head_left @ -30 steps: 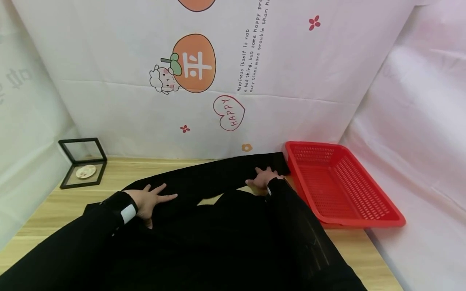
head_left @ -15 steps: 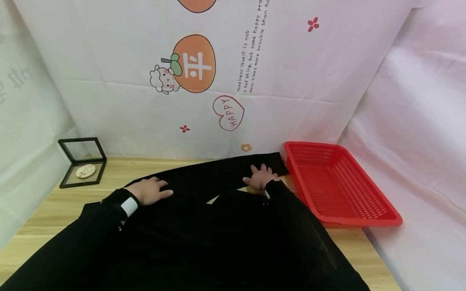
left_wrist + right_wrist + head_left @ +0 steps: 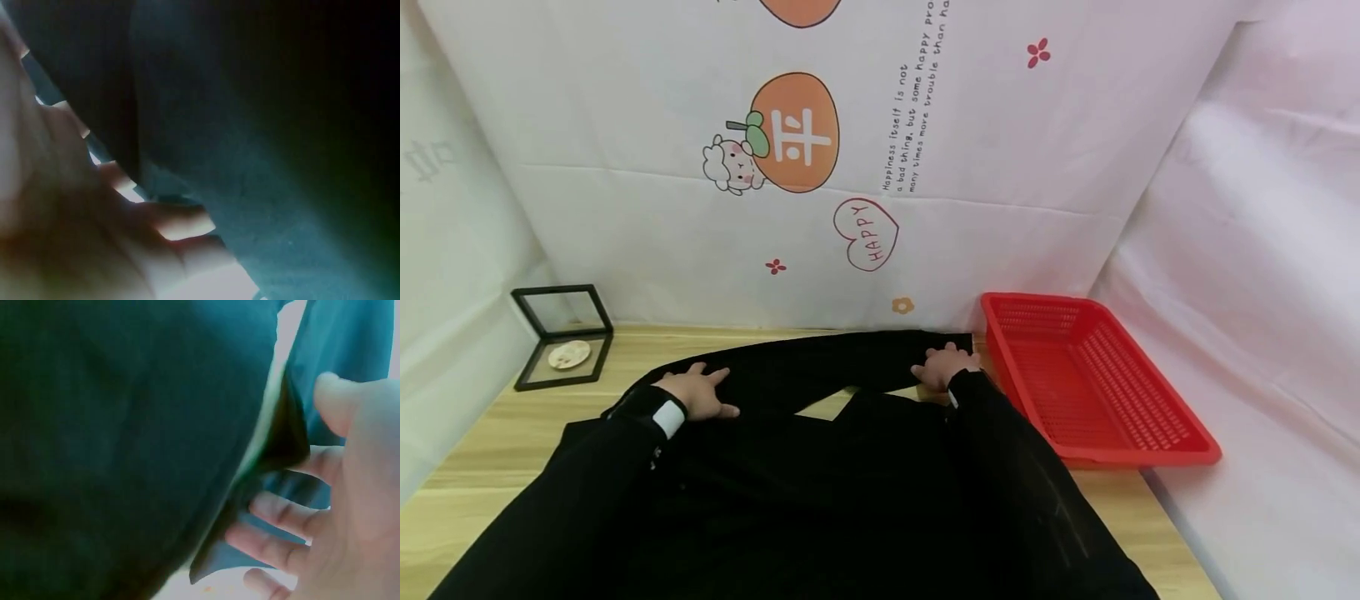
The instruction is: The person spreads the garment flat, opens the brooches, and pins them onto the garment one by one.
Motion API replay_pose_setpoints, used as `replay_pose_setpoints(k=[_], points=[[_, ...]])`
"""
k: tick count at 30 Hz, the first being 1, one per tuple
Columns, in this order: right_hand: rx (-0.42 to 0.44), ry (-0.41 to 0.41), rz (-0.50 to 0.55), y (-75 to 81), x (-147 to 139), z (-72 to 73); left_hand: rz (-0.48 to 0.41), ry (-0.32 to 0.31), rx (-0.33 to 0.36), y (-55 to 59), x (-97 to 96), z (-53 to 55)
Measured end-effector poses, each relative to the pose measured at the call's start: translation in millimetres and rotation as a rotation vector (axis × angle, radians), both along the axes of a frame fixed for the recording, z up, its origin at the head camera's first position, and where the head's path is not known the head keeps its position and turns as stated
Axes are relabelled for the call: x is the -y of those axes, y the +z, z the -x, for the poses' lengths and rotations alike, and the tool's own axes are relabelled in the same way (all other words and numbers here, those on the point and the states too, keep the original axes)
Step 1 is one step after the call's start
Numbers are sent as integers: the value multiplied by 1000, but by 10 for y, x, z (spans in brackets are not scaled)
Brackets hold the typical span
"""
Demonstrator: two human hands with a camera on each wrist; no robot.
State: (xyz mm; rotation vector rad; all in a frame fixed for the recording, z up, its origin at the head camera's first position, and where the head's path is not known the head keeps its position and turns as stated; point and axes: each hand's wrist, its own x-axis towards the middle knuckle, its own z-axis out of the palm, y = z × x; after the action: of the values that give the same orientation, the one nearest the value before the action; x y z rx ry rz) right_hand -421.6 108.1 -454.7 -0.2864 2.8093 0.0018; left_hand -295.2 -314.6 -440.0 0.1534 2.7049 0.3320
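Note:
A large black garment [image 3: 820,492] lies spread over the table, with a long sleeve-like strip [image 3: 820,358] stretched across the back. My left hand [image 3: 696,393] rests on the strip's left part, fingers spread. At the strip's right end, my right hand [image 3: 946,368] touches the cloth with fingers apart. The right wrist view shows the fingers [image 3: 269,544] against a fold of the dark fabric [image 3: 125,437]. In the left wrist view, the hand [image 3: 69,206] lies beside the blurred dark cloth [image 3: 206,112]. Black sleeves on both arms blend into the garment.
A red plastic basket [image 3: 1045,433] stands at the right, close to the strip's end. At the back left is an open black frame [image 3: 520,342] holding a round pale disc [image 3: 569,354]. White printed sheets [image 3: 970,150] wall in the wooden table [image 3: 445,517].
The strip's right end has shifted left and towards me, away from the basket. The left hand has moved slightly left and its fingers have spread again after drawing together.

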Motion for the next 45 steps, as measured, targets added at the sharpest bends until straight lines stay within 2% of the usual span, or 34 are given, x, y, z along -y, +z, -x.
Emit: replay_pose_setpoints(k=[2, 7, 11, 16, 19, 23, 28, 31, 36, 38, 45], points=[[-18, 4, 1, -11, -24, 26, -8, 19, -1, -7, 26, 25], [14, 18, 57, -103, -111, 78, -27, 52, -25, -72, 101, 107], [22, -19, 89, -162, -152, 104, -37, 54, -29, -102, 131, 177], [33, -57, 77, -164, -170, 130, -57, 34, -5, -119, 153, 291], [44, -70, 69, -162, -172, 165, -68, 6, -21, -147, 180, 392], [20, -80, 57, -159, -161, 222, -67, -3, -40, -146, 195, 504], [-5, -139, 51, -183, -127, 286, -58, -12, -32, -145, 230, 608], [-7, -147, 70, -216, -117, 328, -82, 3, -81, -203, 296, 681], [-138, -104, 154, -281, -109, 427, -83, 56, -169, -244, 339, 739], [-161, -92, 174, -299, -103, 473, -66, 68, -155, -246, 318, 745], [-47, -88, 131, -291, -128, 570, -49, 57, -72, -236, 224, 771]])
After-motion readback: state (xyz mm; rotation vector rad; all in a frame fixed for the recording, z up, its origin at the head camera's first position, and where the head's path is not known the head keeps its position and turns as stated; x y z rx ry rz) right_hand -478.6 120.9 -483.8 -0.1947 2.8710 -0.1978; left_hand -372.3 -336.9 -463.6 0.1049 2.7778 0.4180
